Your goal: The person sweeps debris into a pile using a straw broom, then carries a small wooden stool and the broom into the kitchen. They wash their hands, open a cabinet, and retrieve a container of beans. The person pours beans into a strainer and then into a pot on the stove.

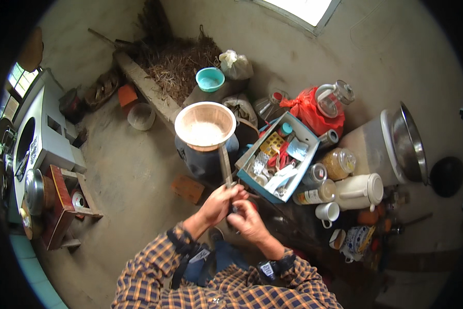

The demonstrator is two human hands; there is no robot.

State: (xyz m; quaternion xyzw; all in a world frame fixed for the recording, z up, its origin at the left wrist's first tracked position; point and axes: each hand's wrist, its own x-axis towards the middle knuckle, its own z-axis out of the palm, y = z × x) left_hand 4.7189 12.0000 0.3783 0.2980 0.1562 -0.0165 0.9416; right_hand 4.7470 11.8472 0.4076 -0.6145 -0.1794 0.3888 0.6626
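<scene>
My left hand (217, 207) is closed round the lower end of a long, narrow grey-brown strip (225, 164), whose exact kind I cannot make out. The strip points away from me, its far end by the rim of a pale plastic basin (205, 126). That basin rests on a dark blue drum (203, 159). Right beside the left, my right hand (251, 222) has its fingers curled in; a small dark and red bit shows between the hands, too blurred to name. A blue open box (278, 193) of packets and small items stands just to the right.
Jars (339, 160), a cream thermos jug (359, 191) and a white mug (327, 212) crowd the right side. A red bag (316, 110) sits behind the box. On the floor lie a brick (187, 189) and a wooden stool (69, 206). A turquoise basin (209, 80) is farther back.
</scene>
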